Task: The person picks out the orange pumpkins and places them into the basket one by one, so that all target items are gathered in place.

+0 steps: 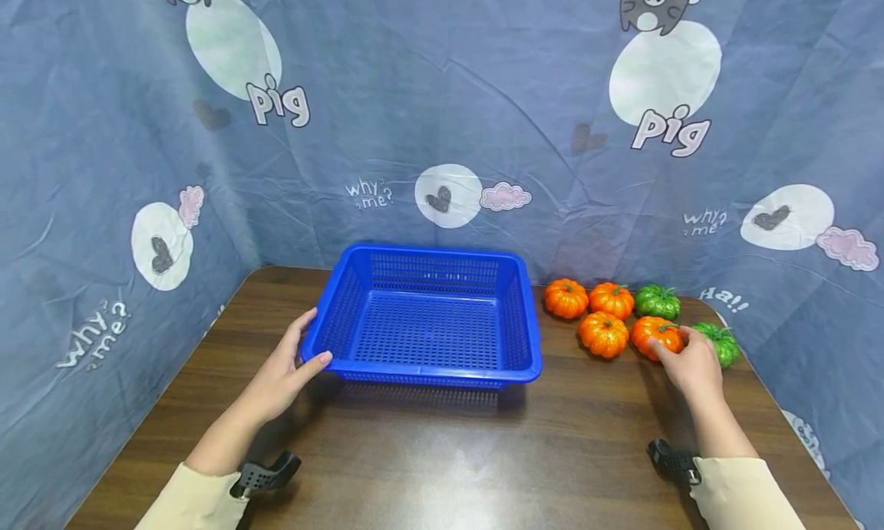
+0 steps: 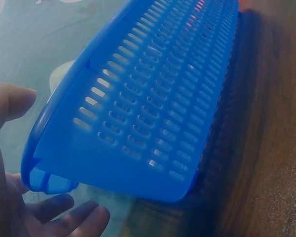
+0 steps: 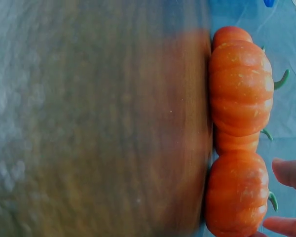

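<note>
A blue plastic basket (image 1: 428,373) with slotted walls stands on the table. At its front left corner is my left hand (image 1: 286,369), thumb by the front rim and fingers along the left side. In the left wrist view, the thumb (image 2: 12,101) shows a gap from the rim, and the other fingers are loosely bent past the corner. My right hand (image 1: 694,361) is spread over an orange pumpkin (image 1: 652,337) with a green stem. In the right wrist view its fingertips (image 3: 286,226) are beside the nearest pumpkin (image 3: 237,195), without a visible grip.
More orange pumpkins (image 1: 603,335) cluster right of the basket. One green pumpkin (image 1: 658,302) sits behind; another green pumpkin (image 1: 721,346) is partly hidden by my right hand. A printed blue cloth (image 1: 449,123) hangs behind and beside the brown wooden table (image 1: 442,453).
</note>
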The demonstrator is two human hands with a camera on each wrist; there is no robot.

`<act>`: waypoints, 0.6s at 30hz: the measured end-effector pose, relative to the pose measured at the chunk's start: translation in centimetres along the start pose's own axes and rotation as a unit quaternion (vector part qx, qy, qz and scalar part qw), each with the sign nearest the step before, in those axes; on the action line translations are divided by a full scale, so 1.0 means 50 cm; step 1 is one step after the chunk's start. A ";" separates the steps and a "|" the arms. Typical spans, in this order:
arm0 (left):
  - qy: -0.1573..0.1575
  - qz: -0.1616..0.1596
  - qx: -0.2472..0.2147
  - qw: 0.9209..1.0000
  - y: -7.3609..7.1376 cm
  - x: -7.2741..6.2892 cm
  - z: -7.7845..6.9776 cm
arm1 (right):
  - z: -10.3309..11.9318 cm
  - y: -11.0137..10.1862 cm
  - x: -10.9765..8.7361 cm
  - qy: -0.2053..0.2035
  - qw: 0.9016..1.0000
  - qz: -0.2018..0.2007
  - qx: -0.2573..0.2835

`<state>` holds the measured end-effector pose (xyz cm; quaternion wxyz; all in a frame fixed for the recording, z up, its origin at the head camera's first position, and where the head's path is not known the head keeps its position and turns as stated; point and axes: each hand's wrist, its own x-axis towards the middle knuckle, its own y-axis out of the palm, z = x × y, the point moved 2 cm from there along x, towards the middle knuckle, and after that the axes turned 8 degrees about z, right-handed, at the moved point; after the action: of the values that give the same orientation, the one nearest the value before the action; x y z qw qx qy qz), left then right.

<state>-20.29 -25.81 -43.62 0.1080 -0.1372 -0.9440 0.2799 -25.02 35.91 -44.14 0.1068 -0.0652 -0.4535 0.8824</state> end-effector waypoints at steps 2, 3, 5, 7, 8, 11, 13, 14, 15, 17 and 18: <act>-0.003 0.003 -0.013 1.000 0.001 -0.002 -0.003 | -0.002 0.002 0.002 0.003 1.000 0.005 0.000; -0.004 0.005 -0.018 1.000 0.001 -0.002 -0.004 | -0.003 0.002 0.003 0.004 1.000 0.009 -0.001; -0.007 0.005 -0.021 1.000 0.003 -0.003 -0.005 | -0.004 0.003 0.005 0.007 1.000 0.016 -0.003; -0.011 0.004 -0.021 1.000 0.004 -0.002 -0.003 | -0.005 0.004 0.007 0.011 1.000 0.023 -0.001; -0.012 0.003 -0.022 1.000 0.004 -0.002 -0.002 | -0.006 0.005 0.008 0.014 1.000 0.026 -0.001; -0.018 0.001 -0.025 1.000 0.006 -0.001 0.005 | -0.006 0.006 0.009 0.020 0.999 0.030 0.001; -0.024 0.001 -0.027 0.999 0.007 -0.001 0.007 | -0.007 0.007 0.010 0.022 0.999 0.030 0.001; -0.027 0.001 -0.031 0.999 0.007 -0.002 0.008 | -0.007 0.007 0.010 0.022 0.999 0.028 0.002; -0.029 0.001 -0.033 0.999 0.008 -0.002 0.009 | -0.007 0.008 0.011 0.022 0.999 0.027 0.002; -0.032 0.002 -0.040 0.999 0.008 -0.002 0.008 | -0.007 0.008 0.012 0.022 0.999 0.026 0.003; -0.031 0.003 -0.045 0.999 0.008 -0.001 0.008 | -0.008 0.008 0.013 0.021 0.999 0.024 0.003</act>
<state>-20.26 -25.71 -44.17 0.0719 -0.1359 -0.9580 0.2420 -25.62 36.14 -44.70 0.0952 -0.0945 -0.4464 0.8847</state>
